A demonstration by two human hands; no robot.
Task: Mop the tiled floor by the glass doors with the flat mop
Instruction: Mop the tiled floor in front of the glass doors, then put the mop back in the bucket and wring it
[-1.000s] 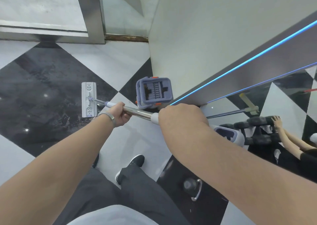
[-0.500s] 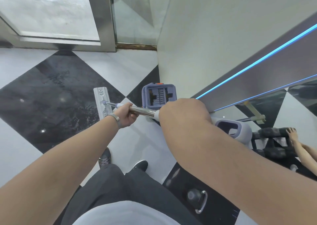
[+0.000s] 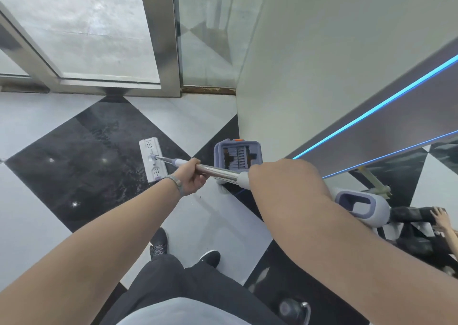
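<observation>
Left hand (image 3: 192,178): fingers (image 3: 195,162) are curling round the mop handle (image 3: 215,171), thumb side toward the camera, gripping the bare metal just behind the grey collar; a metal watch band (image 3: 176,183) is sitting on the wrist.

Right hand (image 3: 277,175): seen from the back, closing over the pale grip sleeve at the near end of the handle; the fingers themselves are hidden under the hand, but the handle is running straight into the fist.

Mop handle: a shiny steel tube with a grey-lilac collar ahead of the left hand, sloping away and down to the left toward the floor.

Mop head (image 3: 152,160): a flat white rectangular plate with small dotted patches near each end and a swivel joint at its middle, lying flat on a black tile (image 3: 81,166), well beyond the left fingers, its long side running crosswise to the handle.

Floor (image 3: 29,116): large black and white tiles in a diamond pattern, the black one looking streaked and wet.

Bucket (image 3: 237,158): a lilac-grey plastic box with slotted insert and orange tab, standing just beside the white wall (image 3: 309,59) at the corner, behind the handle.

Glass doors (image 3: 81,27): steel-framed, lying beyond the mop head.

Shoes (image 3: 159,244): dark, standing on a white tile.
</observation>
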